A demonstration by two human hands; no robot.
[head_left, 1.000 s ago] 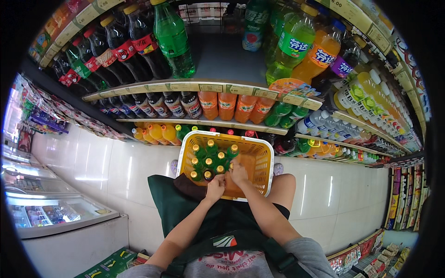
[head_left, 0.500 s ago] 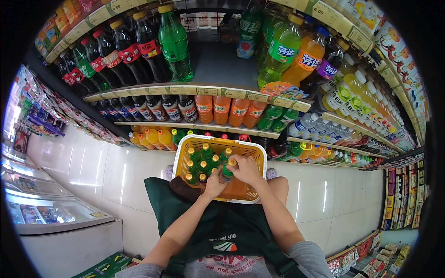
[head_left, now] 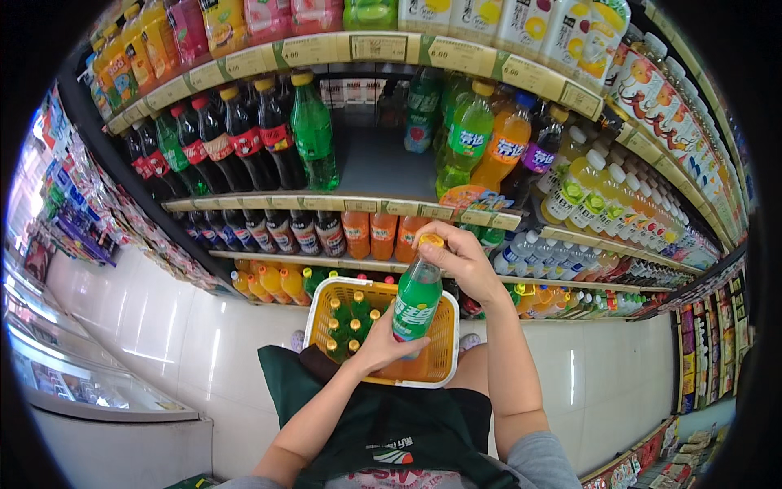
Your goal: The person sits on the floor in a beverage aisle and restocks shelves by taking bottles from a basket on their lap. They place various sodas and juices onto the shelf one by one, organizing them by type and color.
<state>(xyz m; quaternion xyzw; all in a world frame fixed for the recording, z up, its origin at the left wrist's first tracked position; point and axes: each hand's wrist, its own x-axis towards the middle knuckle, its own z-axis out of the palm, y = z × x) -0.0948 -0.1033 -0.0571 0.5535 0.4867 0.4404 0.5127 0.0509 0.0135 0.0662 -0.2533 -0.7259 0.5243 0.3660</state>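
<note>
A green soda bottle [head_left: 417, 303] with a yellow cap is held up over the basket, tilted slightly with its cap toward the shelves. My left hand [head_left: 381, 349] is wrapped round its lower body, and the fingers of my right hand [head_left: 462, 259] grip its cap and neck. Below stands a yellow plastic basket [head_left: 445, 346] with a white rim. Several more green bottles with yellow caps [head_left: 340, 326] stand upright in its left half, partly hidden by my left hand and the held bottle.
Ahead, a grey shelf board [head_left: 375, 175] lies between a green bottle [head_left: 315, 134] beside cola bottles and several green and orange soda bottles [head_left: 468, 134]. Orange soda bottles [head_left: 356, 234] line the shelf below. A glass-topped freezer [head_left: 106, 383] is at the left.
Both hands have lifted the green soda bottle out of the basket and moved it up toward the shelves. The view has tilted upward, showing more of the upper shelf.
</note>
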